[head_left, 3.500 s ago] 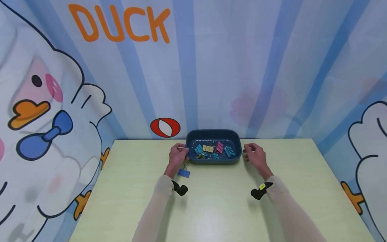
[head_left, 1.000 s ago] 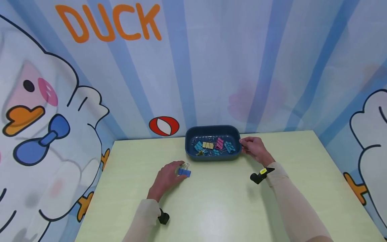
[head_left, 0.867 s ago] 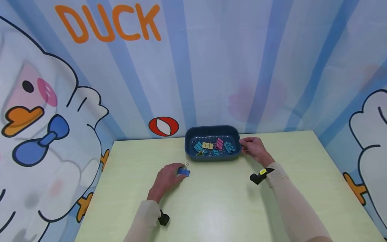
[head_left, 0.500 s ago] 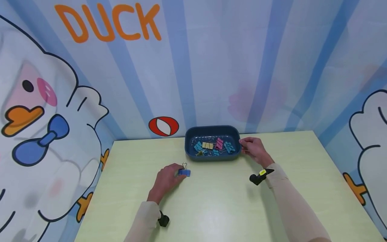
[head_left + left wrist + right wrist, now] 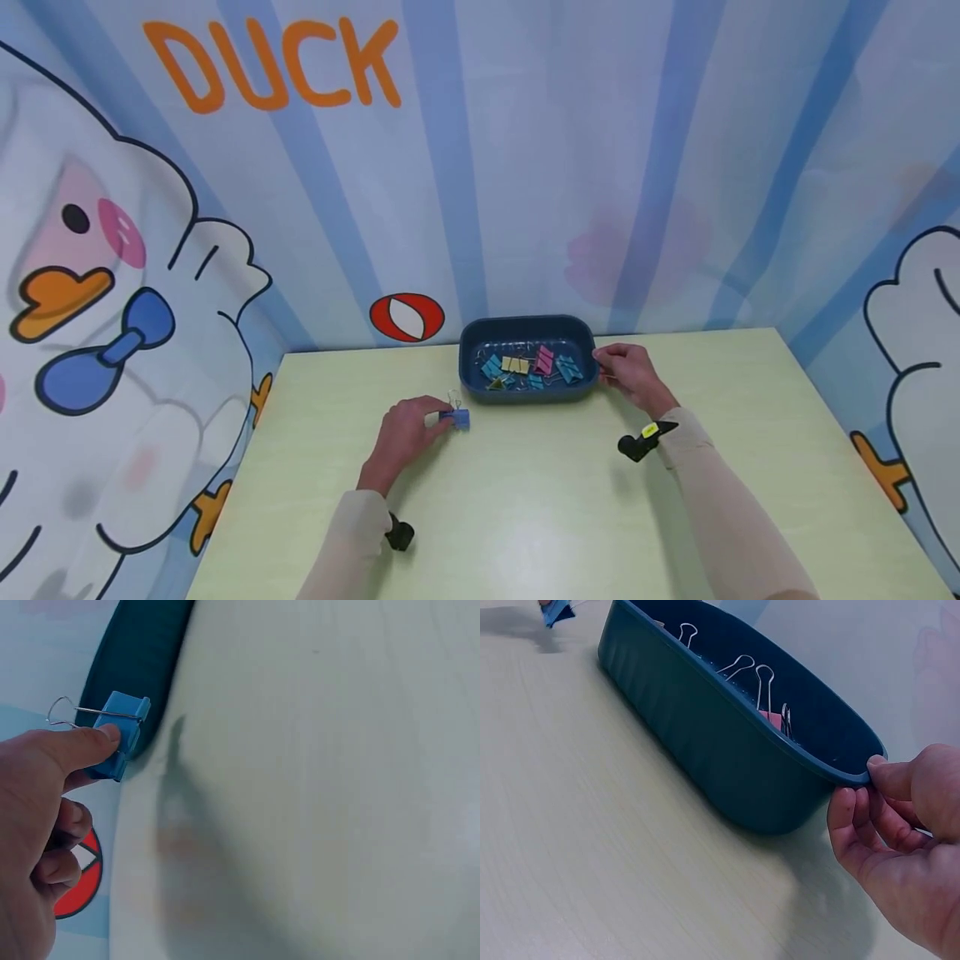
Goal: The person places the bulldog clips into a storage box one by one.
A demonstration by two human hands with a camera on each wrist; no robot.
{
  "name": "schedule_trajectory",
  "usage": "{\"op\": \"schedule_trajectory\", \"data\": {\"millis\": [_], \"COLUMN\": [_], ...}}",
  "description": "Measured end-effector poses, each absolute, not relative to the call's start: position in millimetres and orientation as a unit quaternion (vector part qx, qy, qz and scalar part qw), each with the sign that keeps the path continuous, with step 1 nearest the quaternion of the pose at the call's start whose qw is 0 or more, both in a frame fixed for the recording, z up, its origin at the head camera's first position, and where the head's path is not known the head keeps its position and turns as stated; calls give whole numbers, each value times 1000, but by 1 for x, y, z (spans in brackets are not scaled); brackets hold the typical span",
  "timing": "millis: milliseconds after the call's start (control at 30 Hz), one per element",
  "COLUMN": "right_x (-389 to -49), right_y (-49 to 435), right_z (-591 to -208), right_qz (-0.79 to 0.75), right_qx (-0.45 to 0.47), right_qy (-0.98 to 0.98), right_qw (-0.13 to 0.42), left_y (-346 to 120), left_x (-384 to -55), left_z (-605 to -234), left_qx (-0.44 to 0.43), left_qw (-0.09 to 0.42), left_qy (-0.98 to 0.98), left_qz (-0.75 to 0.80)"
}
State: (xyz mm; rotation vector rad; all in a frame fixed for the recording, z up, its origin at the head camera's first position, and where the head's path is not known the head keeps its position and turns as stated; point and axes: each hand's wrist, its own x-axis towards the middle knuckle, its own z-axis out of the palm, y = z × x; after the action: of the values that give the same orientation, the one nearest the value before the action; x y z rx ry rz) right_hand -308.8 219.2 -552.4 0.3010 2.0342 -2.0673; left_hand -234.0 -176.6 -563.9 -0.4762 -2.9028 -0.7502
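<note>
Between thumb and forefinger my left hand (image 5: 405, 429) pinches a blue binder clip (image 5: 121, 724); its wire handles stick out past the thumb. In the left wrist view a shadow lies on the table below, so the clip is off the surface. My right hand (image 5: 907, 817) pinches the right end of the rim of a dark blue tray (image 5: 682, 724), thumb on top and fingers under the lip. Inside the tray lie several binder clips: a pink one (image 5: 543, 360), a pale yellow one (image 5: 515, 365), and blue ones such as the one at the right (image 5: 568, 369).
The tray stands at the back edge of the pale table (image 5: 540, 500), against a striped blue curtain (image 5: 525, 167) with duck prints. A black wrist camera (image 5: 637, 446) sits on the right wrist, another (image 5: 400, 533) on the left.
My left hand has left the tray's left end, gone to the blue binder clip on the table and picked it up. My right hand has taken hold of the tray's rim.
</note>
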Motion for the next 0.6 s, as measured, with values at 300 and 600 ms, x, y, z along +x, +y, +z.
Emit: {"op": "schedule_trajectory", "data": {"millis": [300, 600], "right_x": [-311, -311], "right_y": [218, 208], "right_z": [-554, -565], "right_qz": [-698, -712], "right_qx": [109, 102], "right_qy": [698, 687], "right_qw": [114, 106], "left_y": [-170, -134], "left_x": [-266, -302], "left_z": [-513, -470], "left_qx": [-180, -228], "left_qw": [129, 173], "left_qy": [-937, -909], "left_qz": [-271, -303]}}
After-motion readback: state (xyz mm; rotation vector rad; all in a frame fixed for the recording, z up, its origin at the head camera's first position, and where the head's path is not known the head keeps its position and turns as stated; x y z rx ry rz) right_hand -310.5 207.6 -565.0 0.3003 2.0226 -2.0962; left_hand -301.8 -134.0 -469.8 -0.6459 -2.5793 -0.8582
